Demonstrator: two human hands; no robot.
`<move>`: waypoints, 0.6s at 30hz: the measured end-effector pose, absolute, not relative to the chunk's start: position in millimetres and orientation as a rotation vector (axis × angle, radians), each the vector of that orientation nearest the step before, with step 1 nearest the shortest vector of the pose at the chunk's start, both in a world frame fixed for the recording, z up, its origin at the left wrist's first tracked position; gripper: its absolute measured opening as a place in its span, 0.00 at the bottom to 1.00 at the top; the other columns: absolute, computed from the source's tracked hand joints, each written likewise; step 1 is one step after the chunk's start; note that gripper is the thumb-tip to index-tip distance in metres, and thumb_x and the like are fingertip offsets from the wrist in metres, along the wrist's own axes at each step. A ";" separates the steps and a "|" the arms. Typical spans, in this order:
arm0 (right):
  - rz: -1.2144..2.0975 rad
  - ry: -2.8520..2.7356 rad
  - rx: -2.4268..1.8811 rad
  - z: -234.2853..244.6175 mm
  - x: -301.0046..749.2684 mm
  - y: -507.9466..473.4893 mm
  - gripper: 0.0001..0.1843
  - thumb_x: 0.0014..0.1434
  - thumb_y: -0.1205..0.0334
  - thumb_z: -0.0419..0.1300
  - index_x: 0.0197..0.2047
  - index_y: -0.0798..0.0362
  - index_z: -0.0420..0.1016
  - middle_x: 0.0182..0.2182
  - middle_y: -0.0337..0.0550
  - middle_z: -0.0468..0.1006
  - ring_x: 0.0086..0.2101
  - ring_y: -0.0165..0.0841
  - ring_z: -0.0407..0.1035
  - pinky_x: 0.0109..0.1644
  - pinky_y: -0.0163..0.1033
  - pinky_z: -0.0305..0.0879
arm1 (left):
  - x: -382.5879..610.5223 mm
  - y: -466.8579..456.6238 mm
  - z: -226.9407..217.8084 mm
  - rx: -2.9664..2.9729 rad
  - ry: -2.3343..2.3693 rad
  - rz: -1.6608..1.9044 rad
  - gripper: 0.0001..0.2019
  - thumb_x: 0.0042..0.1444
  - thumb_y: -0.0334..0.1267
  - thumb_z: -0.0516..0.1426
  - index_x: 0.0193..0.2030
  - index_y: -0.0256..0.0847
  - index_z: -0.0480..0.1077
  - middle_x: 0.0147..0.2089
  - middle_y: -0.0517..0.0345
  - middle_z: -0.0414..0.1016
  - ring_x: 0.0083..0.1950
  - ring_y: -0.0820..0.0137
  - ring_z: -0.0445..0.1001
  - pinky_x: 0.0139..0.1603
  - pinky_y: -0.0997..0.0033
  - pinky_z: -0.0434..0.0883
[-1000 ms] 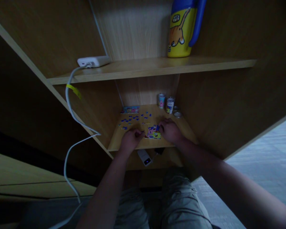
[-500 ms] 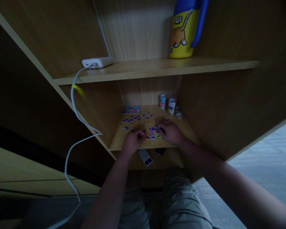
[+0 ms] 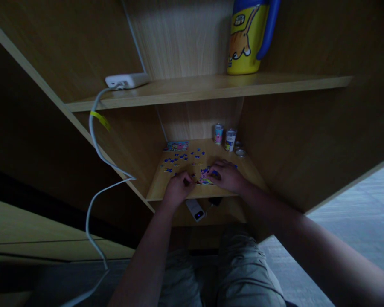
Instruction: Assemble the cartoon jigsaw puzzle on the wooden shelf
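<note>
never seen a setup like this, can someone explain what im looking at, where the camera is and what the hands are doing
There is no machine here: the left hand and right hand are a person's bare hands. Every picture comes from one camera worn on that person's head, looking forward and down.

The hands are at a partly joined puzzle on a wooden shelf, one at each side. Loose pieces lie behind it, with a picture card and two cans farther back. Both hands have fingertips drawn together, but it's too dark and small to tell whether either holds a piece.
</note>
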State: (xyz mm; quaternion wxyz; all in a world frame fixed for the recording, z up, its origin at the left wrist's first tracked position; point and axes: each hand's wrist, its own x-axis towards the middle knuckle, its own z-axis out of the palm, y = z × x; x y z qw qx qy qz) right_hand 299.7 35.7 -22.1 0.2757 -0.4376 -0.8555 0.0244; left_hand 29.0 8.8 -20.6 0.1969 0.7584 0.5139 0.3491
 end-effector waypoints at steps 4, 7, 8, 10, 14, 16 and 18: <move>0.062 -2.288 -1.202 -21.2 298.7 34.5 0.10 0.73 0.52 0.66 0.46 0.49 0.83 0.46 0.46 0.83 0.51 0.42 0.74 0.60 0.48 0.66 | 29.6 10.6 -19.0 2.141 1.437 0.939 0.08 0.62 0.38 0.67 0.34 0.44 0.75 0.36 0.59 0.83 0.38 0.65 0.79 0.41 0.67 0.70; 0.062 -2.281 -1.211 -21.6 298.6 34.5 0.10 0.74 0.52 0.64 0.45 0.49 0.82 0.45 0.46 0.83 0.51 0.42 0.74 0.60 0.48 0.66 | 28.6 10.9 -14.9 2.099 1.435 0.898 0.09 0.60 0.43 0.71 0.36 0.43 0.79 0.37 0.58 0.84 0.39 0.64 0.80 0.43 0.66 0.72; 0.058 -2.281 -1.209 -22.0 298.7 34.8 0.10 0.74 0.52 0.64 0.45 0.49 0.82 0.46 0.46 0.83 0.51 0.42 0.74 0.61 0.48 0.66 | 27.8 11.1 -13.7 2.088 1.422 0.892 0.09 0.59 0.44 0.72 0.37 0.44 0.81 0.38 0.58 0.85 0.40 0.63 0.81 0.44 0.65 0.73; 0.047 -2.288 -1.205 -22.9 299.2 35.6 0.09 0.74 0.54 0.64 0.46 0.49 0.83 0.46 0.46 0.83 0.51 0.42 0.74 0.61 0.48 0.66 | 25.5 11.9 -12.5 2.075 1.385 0.889 0.06 0.61 0.43 0.70 0.40 0.45 0.84 0.41 0.58 0.87 0.43 0.62 0.83 0.48 0.64 0.75; 0.051 -2.295 -1.202 -24.1 299.9 37.3 0.08 0.73 0.56 0.64 0.46 0.49 0.82 0.46 0.46 0.84 0.51 0.42 0.74 0.60 0.48 0.66 | 20.2 16.4 -16.0 2.026 1.309 0.911 0.07 0.67 0.41 0.64 0.44 0.46 0.85 0.45 0.57 0.89 0.46 0.62 0.85 0.52 0.63 0.78; 0.053 -2.290 -1.202 -24.7 300.1 37.9 0.08 0.74 0.56 0.64 0.45 0.49 0.82 0.46 0.46 0.84 0.50 0.43 0.75 0.60 0.49 0.67 | 18.3 19.5 -19.2 1.986 1.275 0.937 0.07 0.65 0.42 0.64 0.44 0.45 0.85 0.45 0.56 0.89 0.47 0.61 0.86 0.53 0.62 0.79; 0.050 -2.291 -1.194 -25.5 300.5 38.5 0.08 0.74 0.56 0.63 0.45 0.49 0.82 0.46 0.47 0.83 0.50 0.44 0.75 0.60 0.50 0.68 | 17.6 21.9 -21.6 1.934 1.235 0.966 0.08 0.63 0.43 0.65 0.43 0.45 0.84 0.44 0.56 0.89 0.47 0.60 0.86 0.53 0.61 0.79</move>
